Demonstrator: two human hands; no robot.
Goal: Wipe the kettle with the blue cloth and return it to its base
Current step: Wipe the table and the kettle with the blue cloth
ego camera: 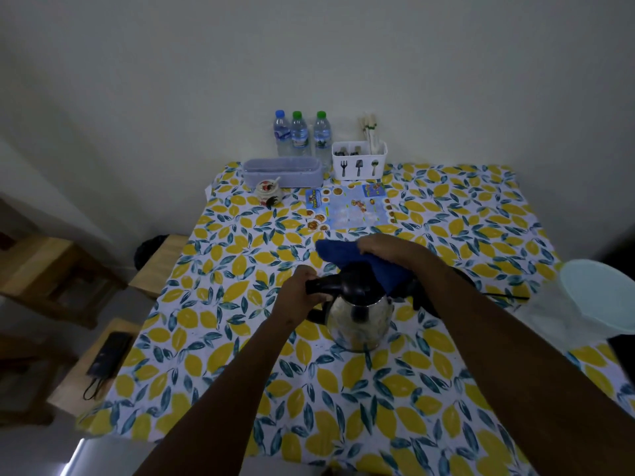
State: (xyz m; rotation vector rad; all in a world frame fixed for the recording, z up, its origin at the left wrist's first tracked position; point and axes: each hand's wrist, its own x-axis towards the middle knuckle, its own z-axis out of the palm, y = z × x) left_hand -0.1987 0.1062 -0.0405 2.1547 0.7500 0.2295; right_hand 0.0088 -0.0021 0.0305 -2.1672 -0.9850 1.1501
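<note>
A steel kettle (360, 319) with a black lid and handle stands upright in the middle of the lemon-print table. My left hand (302, 293) is closed around its black handle on the left side. My right hand (385, 249) presses the blue cloth (347, 261) onto the top and far side of the kettle's lid. The kettle's black base (462, 274) lies just behind my right forearm, mostly hidden, with its cord (505, 297) running right.
At the back stand three water bottles (299, 134), a grey box (283, 171), a white cutlery holder (359, 161), a small jar (268, 192) and a printed menu (350, 207). A pale lidded tub (598, 298) sits at the right edge. Wooden stools (103, 355) stand left.
</note>
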